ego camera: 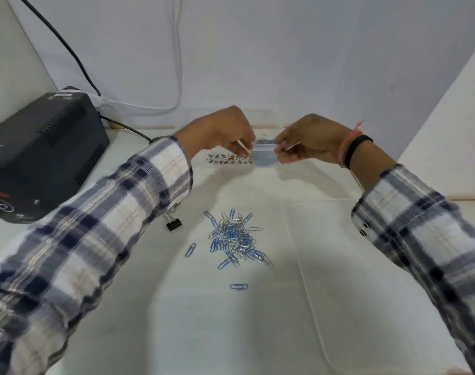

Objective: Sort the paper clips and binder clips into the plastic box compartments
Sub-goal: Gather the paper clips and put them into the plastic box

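Note:
A small clear plastic box (264,152) with blue and silver clips inside is lifted at the back of the table. My left hand (225,132) grips its left end and my right hand (309,143) grips its right end. A pile of blue and silver paper clips (235,238) lies on the white table in front, with stray clips (239,286) nearby. A black binder clip (174,224) lies left of the pile, partly under my left sleeve.
A black electrical unit (41,155) with cables stands at the left. A flat clear lid (366,280) lies at the right of the table. A white strip with a leaf pattern (225,159) sits below the box. Walls close the back and right.

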